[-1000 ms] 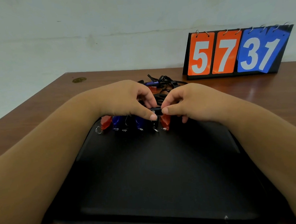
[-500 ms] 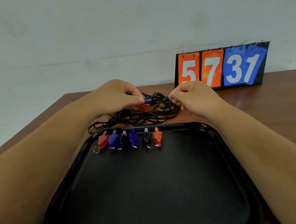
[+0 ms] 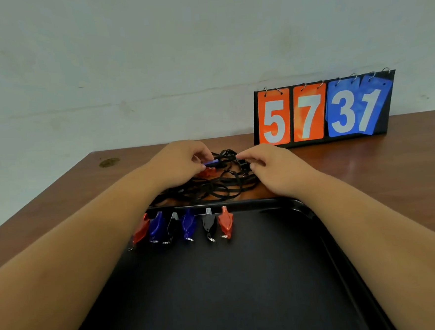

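Bare workroom; plain wall [image 3: 152, 53], wooden table [image 3: 366, 167], flip number board [image 3: 323, 111]

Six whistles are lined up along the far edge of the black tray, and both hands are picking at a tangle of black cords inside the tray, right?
No. The head view shows the tangle of black cords on the wooden table, beyond the black tray, not inside it. The six whistles, left hand and right hand are as you said.
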Action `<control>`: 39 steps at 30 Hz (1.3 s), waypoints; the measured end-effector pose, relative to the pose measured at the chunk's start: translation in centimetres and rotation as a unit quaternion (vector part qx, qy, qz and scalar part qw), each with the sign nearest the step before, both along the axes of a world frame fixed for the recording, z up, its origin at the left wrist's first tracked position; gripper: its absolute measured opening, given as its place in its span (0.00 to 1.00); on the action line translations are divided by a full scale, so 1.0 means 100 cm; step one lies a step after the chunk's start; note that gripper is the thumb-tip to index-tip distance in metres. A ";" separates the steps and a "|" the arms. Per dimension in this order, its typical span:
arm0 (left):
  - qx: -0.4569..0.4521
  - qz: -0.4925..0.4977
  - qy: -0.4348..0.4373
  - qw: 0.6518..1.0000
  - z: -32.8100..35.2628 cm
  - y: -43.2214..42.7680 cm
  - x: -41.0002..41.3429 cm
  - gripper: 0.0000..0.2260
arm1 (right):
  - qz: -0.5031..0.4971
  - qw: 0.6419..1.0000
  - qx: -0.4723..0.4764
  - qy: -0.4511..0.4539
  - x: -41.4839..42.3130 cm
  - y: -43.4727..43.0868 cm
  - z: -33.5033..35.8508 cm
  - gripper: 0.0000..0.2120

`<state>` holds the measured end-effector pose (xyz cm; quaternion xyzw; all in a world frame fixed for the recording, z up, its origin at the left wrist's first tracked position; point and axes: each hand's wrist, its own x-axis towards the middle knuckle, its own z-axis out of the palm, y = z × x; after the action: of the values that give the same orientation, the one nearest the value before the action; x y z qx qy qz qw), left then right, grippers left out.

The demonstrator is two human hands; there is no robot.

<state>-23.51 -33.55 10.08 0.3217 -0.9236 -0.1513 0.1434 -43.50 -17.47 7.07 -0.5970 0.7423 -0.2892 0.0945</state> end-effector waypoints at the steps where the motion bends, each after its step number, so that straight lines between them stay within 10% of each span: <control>1: 0.004 -0.002 0.001 1.000 -0.002 -0.001 0.000 0.12 | 0.009 1.000 0.010 0.015 -0.001 -0.002 -0.001 0.23; 14: 0.004 -0.034 -0.032 0.999 -0.009 -0.010 0.002 0.16 | 0.003 0.986 0.129 0.106 -0.002 -0.013 -0.006 0.25; 39: 0.052 -0.021 0.070 0.996 0.005 0.003 0.009 0.04 | 0.005 0.997 0.037 0.071 0.003 -0.003 -0.003 0.19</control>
<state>-22.64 -33.28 10.54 0.2975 -0.9088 -0.2247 0.1874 -43.16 -17.78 6.73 -0.6159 0.7545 -0.2174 0.0650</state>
